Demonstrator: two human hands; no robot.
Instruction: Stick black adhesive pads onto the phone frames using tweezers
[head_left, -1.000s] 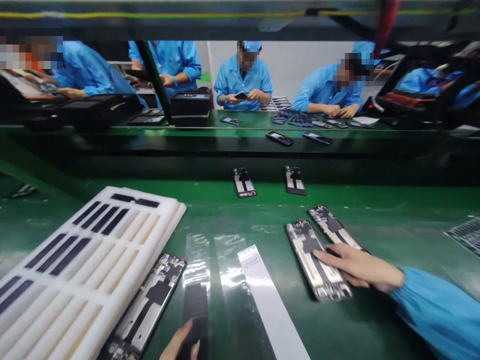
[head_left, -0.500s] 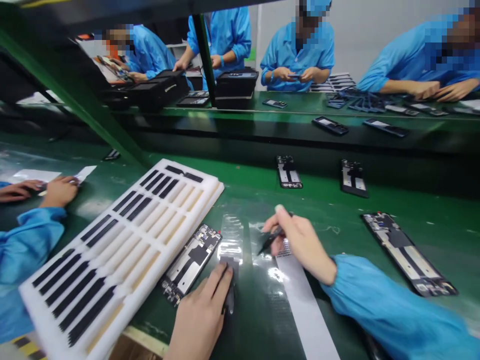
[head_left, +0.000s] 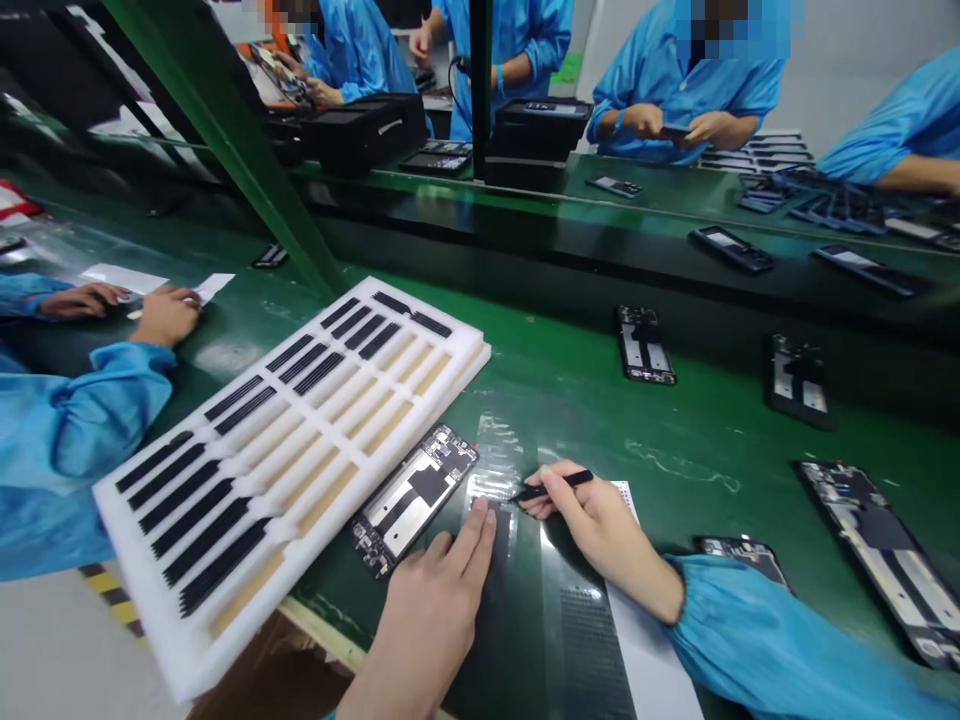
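My right hand [head_left: 600,530] pinches slim black tweezers [head_left: 566,483], their tip pointing left at a clear film strip [head_left: 496,440] on the bench. On the lower part of that film, over a dark strip [head_left: 495,570], rest the outstretched fingers of my left hand [head_left: 431,610]. The tweezer tip is close to those fingertips; whether it touches the film I cannot tell. Left of my left hand lies an opened phone [head_left: 416,500] with its circuit board showing. Beneath and beside my right forearm are a sheet with small dots [head_left: 589,615] and a white paper strip [head_left: 652,660].
A white foam tray [head_left: 486,352] with black strips in its slots stands at left. Several opened phones, one [head_left: 646,345] among them, lie right and behind. A slanted green post [head_left: 247,170] rises at left. Co-workers in blue sleeves [head_left: 127,390] work left and across.
The view has shifted, so the bench appears further right. My right hand has brought the tweezers left and closer to my left fingertips. My left hand stays pressed on the film.
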